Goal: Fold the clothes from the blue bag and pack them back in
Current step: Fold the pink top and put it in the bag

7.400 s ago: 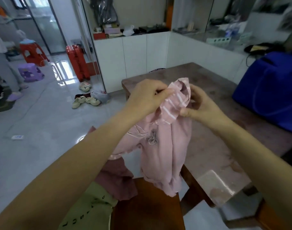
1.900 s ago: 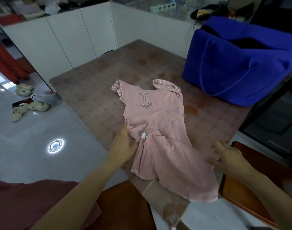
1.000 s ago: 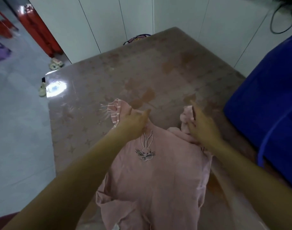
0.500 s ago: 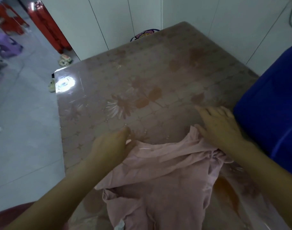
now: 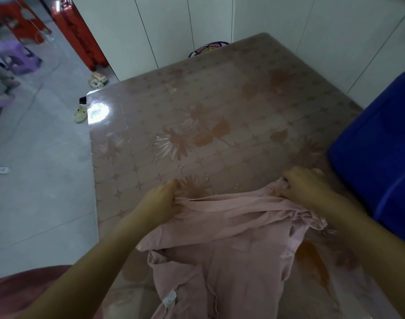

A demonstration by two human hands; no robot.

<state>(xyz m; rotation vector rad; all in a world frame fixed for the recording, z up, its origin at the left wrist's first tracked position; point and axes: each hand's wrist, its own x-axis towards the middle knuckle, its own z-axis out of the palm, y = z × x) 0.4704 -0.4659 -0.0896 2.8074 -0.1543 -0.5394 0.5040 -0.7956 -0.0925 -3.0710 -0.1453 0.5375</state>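
With the left hand point(image 5: 161, 201), at 9 o'clock of the fold, holds a bunch of cloth in curled fingers. Keep that pinch low, close to the worktop point(image 5: 197, 107), so the edge lands flat rather than rolled.

Find the pink dress point(image 5: 231, 245) on the near half of the worktop, top part doubled back toward 6 o'clock, white tag point(image 5: 169, 300) showing near the bottom. Draw the two ends gently apart, toward 9 and 3 o'clock, to pull out the wrinkles along the fold. Lay the edge down straight before letting go.

With the right hand point(image 5: 305, 189), at 3 o'clock of the fold, grips the other end, fingers curled into the gathered cloth. Loosen the bunching there first; looks thickest on that side.

Mind the blue bag point(image 5: 376, 162), just beside the right hand at 3 o'clock. Expect thin cloth to slide on the glossy surface, so press the fold once laid.
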